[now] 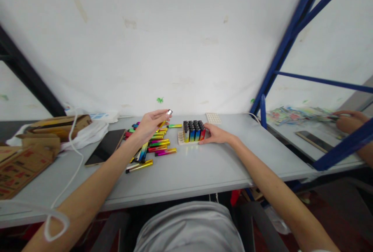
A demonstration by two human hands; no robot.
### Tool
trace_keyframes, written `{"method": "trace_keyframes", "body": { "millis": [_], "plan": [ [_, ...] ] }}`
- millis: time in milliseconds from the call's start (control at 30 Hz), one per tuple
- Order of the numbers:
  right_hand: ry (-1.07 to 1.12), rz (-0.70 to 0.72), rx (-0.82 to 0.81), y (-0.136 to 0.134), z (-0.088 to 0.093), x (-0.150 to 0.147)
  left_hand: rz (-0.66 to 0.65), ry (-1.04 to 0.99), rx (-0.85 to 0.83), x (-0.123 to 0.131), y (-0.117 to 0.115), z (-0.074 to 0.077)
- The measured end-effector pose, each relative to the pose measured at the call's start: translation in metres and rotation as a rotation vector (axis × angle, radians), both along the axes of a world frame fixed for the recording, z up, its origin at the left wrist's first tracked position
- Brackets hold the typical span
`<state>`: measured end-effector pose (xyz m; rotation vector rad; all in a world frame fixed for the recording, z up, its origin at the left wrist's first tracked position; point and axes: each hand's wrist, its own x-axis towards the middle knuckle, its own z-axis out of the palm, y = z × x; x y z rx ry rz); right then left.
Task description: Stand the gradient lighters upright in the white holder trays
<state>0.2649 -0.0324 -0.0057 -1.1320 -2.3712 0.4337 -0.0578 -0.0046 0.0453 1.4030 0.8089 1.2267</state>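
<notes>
My left hand [152, 123] is closed round a lighter [167, 115] with a silvery top, raised above a pile of loose lighters [159, 143] in shiny gold, pink, red and blue. To the right, a white rack [181, 138] stands on the table, with upright black-topped lighters [194, 131] in rows; its left end shows bare slots. My right hand [215, 133] grips the rack's right end, thumb at the front and fingers behind.
A dark tablet [106, 147] lies left of the pile, beside opened cardboard boxes [26, 159] and a white cable [74, 147]. Another white rack [213, 118] lies near the wall. Blue metal posts [279, 58] rise at right; beyond them shows another person's hand [351, 116].
</notes>
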Motion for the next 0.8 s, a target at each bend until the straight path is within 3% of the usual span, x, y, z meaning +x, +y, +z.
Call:
{"method": "trace_keyframes", "body": {
  "millis": [233, 500, 633, 800],
  "plan": [
    [0.009, 0.000, -0.016, 0.002, -0.001, 0.000, -0.197, 0.078, -0.024, 0.009, -0.015, -0.005],
    [0.010, -0.005, -0.013, 0.002, -0.001, 0.000, -0.289, 0.055, -0.131, 0.013, -0.017, -0.004],
    [0.022, 0.002, -0.017, 0.000, 0.000, -0.001, -0.286, 0.080, -0.194, 0.012, -0.012, -0.010],
    [0.013, -0.003, -0.021, -0.001, 0.001, -0.002, -0.241, 0.152, -0.235, 0.015, 0.000, -0.028]
  ]
}}
